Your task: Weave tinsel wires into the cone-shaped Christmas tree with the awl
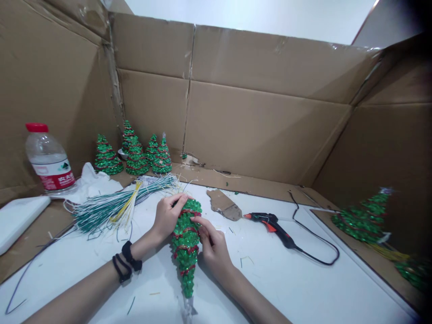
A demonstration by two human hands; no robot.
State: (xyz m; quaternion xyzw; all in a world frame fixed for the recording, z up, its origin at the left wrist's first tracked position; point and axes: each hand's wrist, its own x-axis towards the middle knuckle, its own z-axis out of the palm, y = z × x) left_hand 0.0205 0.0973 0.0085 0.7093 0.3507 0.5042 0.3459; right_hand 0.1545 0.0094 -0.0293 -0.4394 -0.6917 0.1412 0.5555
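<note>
A small green sequinned tree (185,252) with red bands lies on the white table (286,279), its tip pointing toward me. My left hand (167,216) is closed round the tree's wide base from the left. My right hand (213,246) grips the tree's right side, its fingers pressed against the upper part near the base. Black bands circle my left wrist.
Several finished green trees (135,155) stand at the back left, another tree (362,218) lies at the right. A bundle of green and white wires (114,207), a glue gun (272,225) with black cord, a cardboard scrap (224,204) and a water bottle (50,159) are near. Cardboard walls surround.
</note>
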